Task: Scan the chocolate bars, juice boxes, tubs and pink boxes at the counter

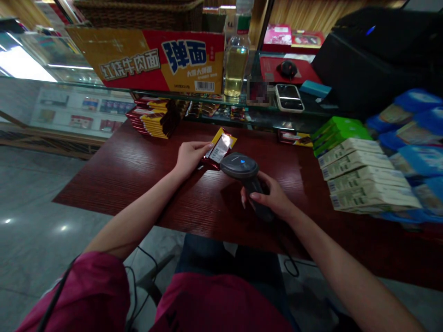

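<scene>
Between the thumb and fingers of my left hand (191, 157) is a red and yellow snack packet (220, 146), its barcode side turned up. My right hand (272, 193) is wrapped round the handle of a dark grey barcode scanner (240, 165) with a blue light on top. The scanner's head points left and is right beside the packet's lower right edge; whether they touch I cannot tell. At the table's far left a stack of similar red and yellow packets (152, 119) stands. More of these packets (294, 138) lie at the back right.
Green and white boxes (360, 170) and blue packages (418, 138) are piled on the right of the dark red table (166, 207). A glass shelf behind carries a noodle carton (138, 62), a bottle (237, 60), a phone (290, 97) and a mouse (288, 69).
</scene>
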Demonstrator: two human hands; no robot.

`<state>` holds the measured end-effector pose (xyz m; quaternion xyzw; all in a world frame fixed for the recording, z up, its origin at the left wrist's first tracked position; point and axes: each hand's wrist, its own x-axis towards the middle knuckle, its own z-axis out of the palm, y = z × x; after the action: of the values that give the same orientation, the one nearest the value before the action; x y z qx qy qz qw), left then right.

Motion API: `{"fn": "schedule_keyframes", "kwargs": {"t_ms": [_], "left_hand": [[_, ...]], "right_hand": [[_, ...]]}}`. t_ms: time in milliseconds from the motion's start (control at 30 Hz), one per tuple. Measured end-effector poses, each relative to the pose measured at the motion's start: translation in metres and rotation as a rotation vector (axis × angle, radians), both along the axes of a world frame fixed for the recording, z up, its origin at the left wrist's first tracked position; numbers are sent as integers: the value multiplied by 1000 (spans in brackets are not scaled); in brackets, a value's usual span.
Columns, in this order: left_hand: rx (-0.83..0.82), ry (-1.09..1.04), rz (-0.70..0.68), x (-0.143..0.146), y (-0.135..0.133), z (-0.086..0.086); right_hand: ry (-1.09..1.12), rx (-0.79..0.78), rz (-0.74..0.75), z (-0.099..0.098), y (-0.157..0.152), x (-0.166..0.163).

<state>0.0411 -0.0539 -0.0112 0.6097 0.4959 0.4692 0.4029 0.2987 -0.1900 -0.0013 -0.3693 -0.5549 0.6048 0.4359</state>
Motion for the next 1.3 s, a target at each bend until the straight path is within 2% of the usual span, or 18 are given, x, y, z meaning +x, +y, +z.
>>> {"fn": "schedule_keyframes", "kwargs": {"t_ms": [333, 600, 733, 867, 967, 1033, 1133, 1300], "left_hand": [[2, 24, -18, 3, -3, 1], [94, 167, -12, 0, -2, 0], [61, 114, -18, 0, -2, 0], [74, 34, -13, -1, -3, 2], [196, 12, 22, 3, -7, 8], [306, 40, 24, 13, -11, 13], [478, 156, -63, 40, -13, 16], [802, 339, -218, 123, -1, 11]], "right_hand": [[-28, 7, 16, 9, -1, -1], [-15, 24, 33, -2, 1, 2], [-6, 26, 25, -1, 0, 1], [-2, -13, -37, 8, -3, 4], [2, 10, -150, 13, -6, 13], [10, 33, -253, 15, -8, 25], [28, 40, -408, 15, -18, 48], [7, 13, -604, 7, -51, 94]]}}
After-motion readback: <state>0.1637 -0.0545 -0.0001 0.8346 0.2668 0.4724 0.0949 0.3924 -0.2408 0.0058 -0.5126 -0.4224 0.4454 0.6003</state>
